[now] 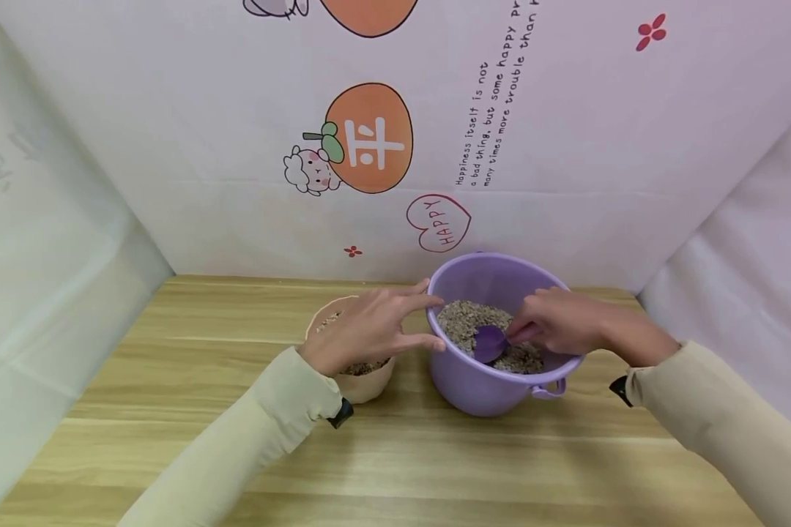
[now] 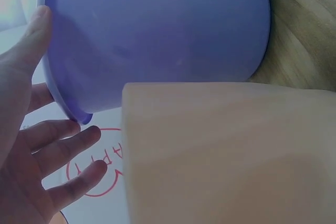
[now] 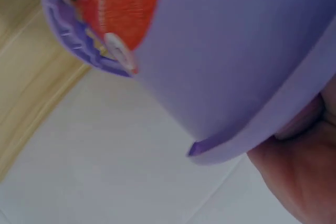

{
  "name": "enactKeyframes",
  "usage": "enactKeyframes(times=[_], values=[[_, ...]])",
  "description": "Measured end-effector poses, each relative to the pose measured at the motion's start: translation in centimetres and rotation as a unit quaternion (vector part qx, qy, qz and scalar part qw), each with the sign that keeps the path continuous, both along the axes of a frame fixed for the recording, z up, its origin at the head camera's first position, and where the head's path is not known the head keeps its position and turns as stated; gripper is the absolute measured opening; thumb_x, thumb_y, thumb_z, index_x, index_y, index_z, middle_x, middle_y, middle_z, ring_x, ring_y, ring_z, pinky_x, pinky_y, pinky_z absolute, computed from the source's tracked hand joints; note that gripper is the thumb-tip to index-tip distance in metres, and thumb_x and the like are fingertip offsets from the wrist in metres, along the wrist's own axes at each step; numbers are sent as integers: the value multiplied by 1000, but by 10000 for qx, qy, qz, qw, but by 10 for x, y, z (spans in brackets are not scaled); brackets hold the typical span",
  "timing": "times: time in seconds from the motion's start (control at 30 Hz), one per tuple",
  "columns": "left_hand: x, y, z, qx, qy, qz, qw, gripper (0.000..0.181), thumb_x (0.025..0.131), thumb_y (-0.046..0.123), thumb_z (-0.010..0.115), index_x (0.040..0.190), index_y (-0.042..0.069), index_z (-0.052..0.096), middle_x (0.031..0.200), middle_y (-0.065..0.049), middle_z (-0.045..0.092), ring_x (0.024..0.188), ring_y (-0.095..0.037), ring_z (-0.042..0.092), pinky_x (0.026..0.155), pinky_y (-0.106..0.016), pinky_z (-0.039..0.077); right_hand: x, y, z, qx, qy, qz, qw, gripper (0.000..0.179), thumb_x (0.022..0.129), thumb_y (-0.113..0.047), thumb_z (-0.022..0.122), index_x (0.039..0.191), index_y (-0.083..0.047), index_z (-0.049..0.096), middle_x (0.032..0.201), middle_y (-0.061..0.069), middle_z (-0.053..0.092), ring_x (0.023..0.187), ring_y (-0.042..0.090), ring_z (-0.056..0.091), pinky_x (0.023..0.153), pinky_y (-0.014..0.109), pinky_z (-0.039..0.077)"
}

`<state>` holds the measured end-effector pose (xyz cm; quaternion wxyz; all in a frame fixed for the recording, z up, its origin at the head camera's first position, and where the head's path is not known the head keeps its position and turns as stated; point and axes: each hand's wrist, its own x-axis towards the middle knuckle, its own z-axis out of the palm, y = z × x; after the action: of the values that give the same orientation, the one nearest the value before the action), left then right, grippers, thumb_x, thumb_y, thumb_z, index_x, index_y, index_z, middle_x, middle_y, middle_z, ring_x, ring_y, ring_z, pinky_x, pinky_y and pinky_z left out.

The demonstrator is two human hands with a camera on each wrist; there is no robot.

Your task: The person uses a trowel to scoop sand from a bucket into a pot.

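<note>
A purple bucket [image 1: 461, 380] stands tilted toward me at the back of the wooden table, with a bed of greyish-tan grains [image 1: 461, 318] inside. My left hand [image 1: 376, 326] holds its left rim, thumb outside and index finger over the edge; the other fingers spread free. Inside the bucket my right hand [image 1: 560, 322] grips the handle of a purple scoop [image 1: 490, 344], whose bowl lies in the grains. A cream-coloured pot [image 1: 365, 386] holding similar grains is left of the bucket, partly hidden beneath my left hand and wrist.
The wooden table [image 1: 237, 439] meets a white printed cloth [image 1: 567, 146] just behind the bucket. More white cloth hangs at both sides. The bucket has a lug [image 1: 550, 389] at the front and a red label [image 3: 126, 9] near a ribbed purple handle [image 3: 79, 40].
</note>
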<state>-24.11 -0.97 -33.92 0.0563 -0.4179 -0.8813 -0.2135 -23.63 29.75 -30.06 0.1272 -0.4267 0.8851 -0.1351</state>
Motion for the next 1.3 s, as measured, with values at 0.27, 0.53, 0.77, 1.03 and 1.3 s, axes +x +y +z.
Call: enactKeyframes(times=[0.27,0.53,0.77,1.03,1.3], values=[[-1,2,-2,-30,54,-22,10000,66,87,66,62,137,23,61,154,-7,41,102,-7,64,80,-23,52,0,7,-7,-190,-148,-94,9997,28,86,9,67,106,-7,78,99,1,76,91,14,73,78,25,57],[-1,2,-2,-13,60,24,10000,66,87,66,61,138,24,61,154,-7,41,90,-5,61,65,-21,47,0,7,-7,-303,65,-191,9993,32,82,13,67,106,-5,77,99,3,76,91,17,73,78,29,58],[0,2,-2,-26,-37,62,10000,67,86,66,62,138,24,60,155,-6,40,112,-9,62,78,-23,50,3,3,-9,-323,-168,-152,9992,29,85,10,66,109,-4,76,101,5,76,91,18,73,76,27,58],[-1,1,-5,10,44,74,10000,68,86,69,59,137,25,61,153,-8,42,122,-14,59,82,-25,51,5,2,-9,-337,-305,-194,9988,30,87,11,62,108,-5,77,101,3,76,89,15,73,77,26,57],[-2,1,-4,59,44,2,10000,68,86,69,59,138,25,60,154,-9,41,121,-15,60,81,-26,52,1,11,-14,-730,-576,-91,9956,29,86,12,65,112,5,72,107,10,74,97,23,72,84,33,57]])
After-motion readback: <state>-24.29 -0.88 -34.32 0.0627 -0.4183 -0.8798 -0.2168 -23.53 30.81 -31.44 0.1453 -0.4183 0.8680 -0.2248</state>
